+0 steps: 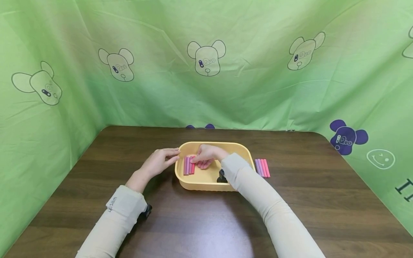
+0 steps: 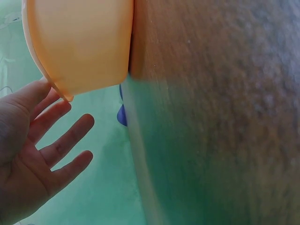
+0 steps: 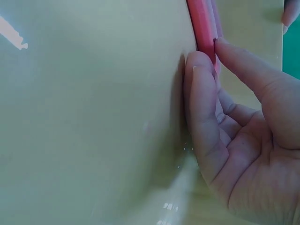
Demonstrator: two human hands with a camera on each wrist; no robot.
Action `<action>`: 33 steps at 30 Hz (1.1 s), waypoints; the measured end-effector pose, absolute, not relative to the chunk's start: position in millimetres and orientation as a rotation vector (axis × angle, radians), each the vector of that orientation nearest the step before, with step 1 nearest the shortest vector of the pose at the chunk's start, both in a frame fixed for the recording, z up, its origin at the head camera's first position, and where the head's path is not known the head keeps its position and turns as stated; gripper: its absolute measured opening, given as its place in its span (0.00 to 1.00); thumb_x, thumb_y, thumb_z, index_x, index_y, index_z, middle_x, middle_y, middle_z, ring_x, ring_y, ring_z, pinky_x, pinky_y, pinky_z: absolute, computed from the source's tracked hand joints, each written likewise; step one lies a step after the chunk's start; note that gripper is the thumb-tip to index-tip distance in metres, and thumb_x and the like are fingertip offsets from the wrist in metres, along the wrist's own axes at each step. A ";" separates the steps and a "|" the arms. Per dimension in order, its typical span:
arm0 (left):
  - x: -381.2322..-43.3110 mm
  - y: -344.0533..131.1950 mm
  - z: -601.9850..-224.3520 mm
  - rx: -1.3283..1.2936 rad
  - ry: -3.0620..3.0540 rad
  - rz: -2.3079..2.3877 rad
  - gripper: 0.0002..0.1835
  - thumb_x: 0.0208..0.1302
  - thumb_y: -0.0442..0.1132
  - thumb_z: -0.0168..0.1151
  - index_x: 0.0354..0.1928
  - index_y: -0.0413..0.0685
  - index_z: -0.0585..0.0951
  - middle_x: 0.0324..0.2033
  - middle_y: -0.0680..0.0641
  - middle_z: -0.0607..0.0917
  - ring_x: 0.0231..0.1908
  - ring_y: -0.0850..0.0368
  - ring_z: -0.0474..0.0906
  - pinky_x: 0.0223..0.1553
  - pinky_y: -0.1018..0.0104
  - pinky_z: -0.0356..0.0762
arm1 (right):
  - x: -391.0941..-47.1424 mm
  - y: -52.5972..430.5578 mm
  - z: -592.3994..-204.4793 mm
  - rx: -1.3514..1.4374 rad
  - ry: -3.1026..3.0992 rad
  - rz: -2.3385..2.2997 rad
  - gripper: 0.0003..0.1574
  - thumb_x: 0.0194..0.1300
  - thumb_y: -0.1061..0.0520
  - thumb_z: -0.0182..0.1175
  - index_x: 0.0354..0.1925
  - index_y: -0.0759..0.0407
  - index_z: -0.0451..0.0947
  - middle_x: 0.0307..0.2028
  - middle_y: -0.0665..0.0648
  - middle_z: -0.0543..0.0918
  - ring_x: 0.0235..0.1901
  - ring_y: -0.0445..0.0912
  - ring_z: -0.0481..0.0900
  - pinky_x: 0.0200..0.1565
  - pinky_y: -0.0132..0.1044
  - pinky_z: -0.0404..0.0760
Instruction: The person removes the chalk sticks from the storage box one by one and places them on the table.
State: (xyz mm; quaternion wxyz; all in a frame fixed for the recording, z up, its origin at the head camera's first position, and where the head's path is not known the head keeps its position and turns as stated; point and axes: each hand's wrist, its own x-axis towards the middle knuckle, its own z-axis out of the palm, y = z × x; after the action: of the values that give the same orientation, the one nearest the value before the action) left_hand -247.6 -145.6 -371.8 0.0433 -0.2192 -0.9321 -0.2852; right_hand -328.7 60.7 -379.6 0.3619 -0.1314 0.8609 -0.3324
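A yellow plastic tray (image 1: 206,186) with raised walls stands on the table. Against its left side, inside, lies a row of slim purple and pink sticks (image 1: 187,166). My right hand (image 1: 206,156) reaches into the tray, its thumb and fingertips pinching the end of a red-pink stick (image 3: 202,28) at the row's right edge. Its other fingers curl beside the tray floor. My left hand (image 1: 158,162) is at the tray's left rim; in the left wrist view the thumb and nearest fingers touch the rim (image 2: 42,70), while the remaining fingers spread loosely.
A second row of purple and pink sticks (image 1: 262,168) lies on the brown wooden table (image 1: 322,200), just right of the tray. Black wrist devices (image 1: 146,211) sit under both cuffs. A green printed curtain (image 1: 251,100) hangs behind and beside the table.
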 end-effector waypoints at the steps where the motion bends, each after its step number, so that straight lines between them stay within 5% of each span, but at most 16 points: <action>1: -247.6 -145.6 -371.7 -0.668 -2.851 -0.872 0.20 0.65 0.42 0.58 0.56 0.42 0.78 0.58 0.42 0.77 0.61 0.46 0.72 0.63 0.51 0.68 | -328.8 60.4 -379.7 -0.334 2.220 -0.856 0.17 0.63 0.54 0.60 0.19 0.56 0.72 0.15 0.49 0.77 0.15 0.37 0.75 0.22 0.25 0.79; 33: -246.7 -144.9 -371.8 -0.657 -2.849 -0.844 0.20 0.65 0.42 0.58 0.56 0.42 0.78 0.58 0.43 0.78 0.60 0.47 0.73 0.62 0.50 0.69 | -333.2 65.0 -378.0 -0.340 2.137 -0.893 0.12 0.61 0.60 0.56 0.21 0.59 0.73 0.16 0.50 0.79 0.15 0.36 0.76 0.22 0.23 0.79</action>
State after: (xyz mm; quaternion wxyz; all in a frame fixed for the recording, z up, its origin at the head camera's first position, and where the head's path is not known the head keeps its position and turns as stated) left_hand -246.7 -144.9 -371.8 0.0494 -0.2156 -0.9350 -0.2771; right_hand -333.2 65.0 -378.0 0.3899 -0.1338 0.8407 -0.3512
